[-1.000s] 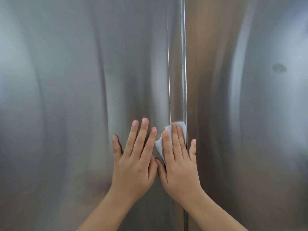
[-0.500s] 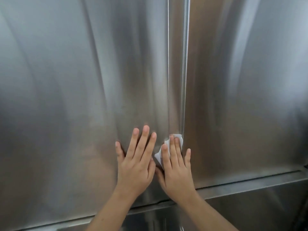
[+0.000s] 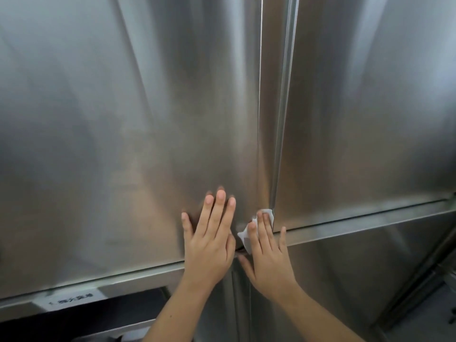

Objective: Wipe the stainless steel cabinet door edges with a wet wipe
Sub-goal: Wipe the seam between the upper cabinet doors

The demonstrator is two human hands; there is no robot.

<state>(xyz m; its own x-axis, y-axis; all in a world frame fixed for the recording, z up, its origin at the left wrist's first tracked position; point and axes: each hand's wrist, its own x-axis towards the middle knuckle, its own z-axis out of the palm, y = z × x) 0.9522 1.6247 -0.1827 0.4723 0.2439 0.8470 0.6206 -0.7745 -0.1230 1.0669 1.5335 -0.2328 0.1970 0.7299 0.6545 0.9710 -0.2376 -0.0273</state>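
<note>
The wet wipe point(image 3: 244, 239) has slid down the vertical edge point(image 3: 283, 119) between the two doors; it now sits at the foot of that seam, by the bottom corner of the right door point(image 3: 370, 119), where a second ago it was higher up; this downward stroke looks about finished, and the horizontal bottom edges seem to remain; the wipe is white and crumpled, mostly hidden under the right hand point(image 3: 267, 257), whose fingers point(image 3: 262, 230) lie straight and press it to the steel; the left hand point(image 3: 209, 245) rests flat on the left door point(image 3: 123, 144), its fingers extended and holding nothing.
</note>
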